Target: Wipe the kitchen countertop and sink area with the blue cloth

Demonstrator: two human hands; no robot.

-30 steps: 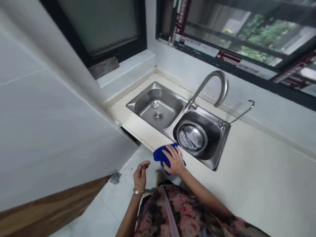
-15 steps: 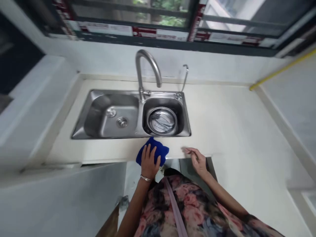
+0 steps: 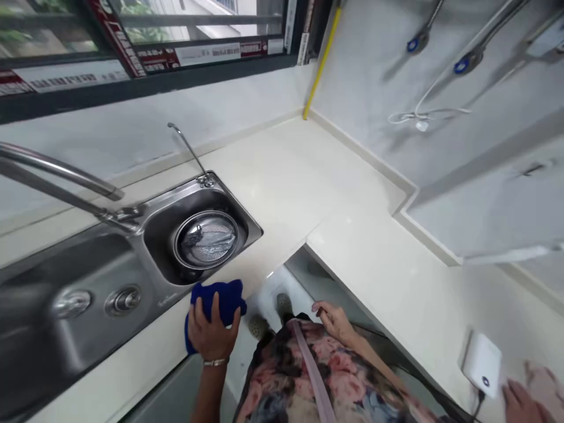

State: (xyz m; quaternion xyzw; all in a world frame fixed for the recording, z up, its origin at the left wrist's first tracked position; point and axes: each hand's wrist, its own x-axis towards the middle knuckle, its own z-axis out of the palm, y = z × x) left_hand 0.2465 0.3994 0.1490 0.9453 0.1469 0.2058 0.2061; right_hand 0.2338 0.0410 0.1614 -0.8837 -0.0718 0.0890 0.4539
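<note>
My left hand [image 3: 212,335], with a thin bracelet at the wrist, grips a blue cloth [image 3: 219,302] at the front edge of the cream counter [image 3: 282,170]. The cloth lies just in front of a stainless double sink [image 3: 194,197]. My right hand [image 3: 335,322] rests near the counter's inner corner, holding nothing, its fingers loosely apart. A round mesh strainer [image 3: 206,239] sits in the nearer bowl, and a curved steel faucet [image 3: 57,173] reaches in from the left.
A blurred hand [image 3: 522,402] of another person shows at the lower right, near a white box [image 3: 482,364] with a cable. A window runs along the back. Blue-ringed fittings and a white cord hang on the right wall.
The view has swung right, moving the sink to the left. The cloth, in my right hand a second ago, is now in my left. My right hand has moved away from it.
</note>
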